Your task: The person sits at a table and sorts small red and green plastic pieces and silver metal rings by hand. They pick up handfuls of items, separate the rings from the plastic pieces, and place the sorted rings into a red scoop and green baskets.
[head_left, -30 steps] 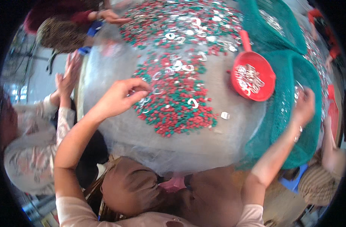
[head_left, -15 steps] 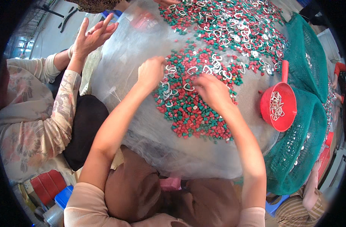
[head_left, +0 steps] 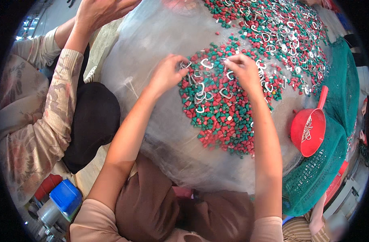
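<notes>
Small red and green plastic pellets (head_left: 222, 117) lie mixed with silvery-white curved metal clips (head_left: 200, 97) on a clear, glossy plastic sheet (head_left: 152, 52). A red plastic scoop (head_left: 308, 131) sits on teal green netting (head_left: 325, 169). A neighbouring person's sleeve (head_left: 39, 133) is beige with a faded floral print. A blue plastic box (head_left: 65, 196) shows below.
</notes>
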Tool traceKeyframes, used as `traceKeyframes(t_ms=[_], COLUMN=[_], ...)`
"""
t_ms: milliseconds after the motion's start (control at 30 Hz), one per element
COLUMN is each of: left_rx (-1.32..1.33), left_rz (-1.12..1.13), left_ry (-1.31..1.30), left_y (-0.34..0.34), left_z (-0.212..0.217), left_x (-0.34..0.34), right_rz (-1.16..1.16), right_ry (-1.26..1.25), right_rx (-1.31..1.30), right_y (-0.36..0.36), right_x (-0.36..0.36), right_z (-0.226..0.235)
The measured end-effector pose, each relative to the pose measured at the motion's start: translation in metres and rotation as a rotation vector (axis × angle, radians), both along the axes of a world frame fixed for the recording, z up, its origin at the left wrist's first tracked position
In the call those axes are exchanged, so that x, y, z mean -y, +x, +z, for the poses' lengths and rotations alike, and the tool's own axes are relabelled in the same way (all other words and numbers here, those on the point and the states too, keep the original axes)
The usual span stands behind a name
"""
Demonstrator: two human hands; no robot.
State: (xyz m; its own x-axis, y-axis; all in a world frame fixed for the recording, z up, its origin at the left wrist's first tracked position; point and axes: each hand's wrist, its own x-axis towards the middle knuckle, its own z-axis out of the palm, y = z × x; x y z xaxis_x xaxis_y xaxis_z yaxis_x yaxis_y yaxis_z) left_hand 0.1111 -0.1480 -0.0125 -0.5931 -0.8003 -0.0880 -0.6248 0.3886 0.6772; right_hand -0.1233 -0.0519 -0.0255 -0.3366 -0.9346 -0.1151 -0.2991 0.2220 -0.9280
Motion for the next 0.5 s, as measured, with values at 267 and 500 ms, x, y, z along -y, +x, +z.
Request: traceKeyframes(t_ms=[267,500], left_rx=[-0.084,-0.277], left_rz=[-0.114,0.244], left_ry=[-0.256,0.182], left_y=[0.006,-0.005], left_z=[-0.023,-0.002], left_x=[0.002,-0.008], right_rz=[0.246,0.381], right_ry=[0.018,0.079], right_rx=[0.174,-0.756], right_y=[0.036,0.065], right_x=[0.010,0.013], right_z=[0.012,0.008])
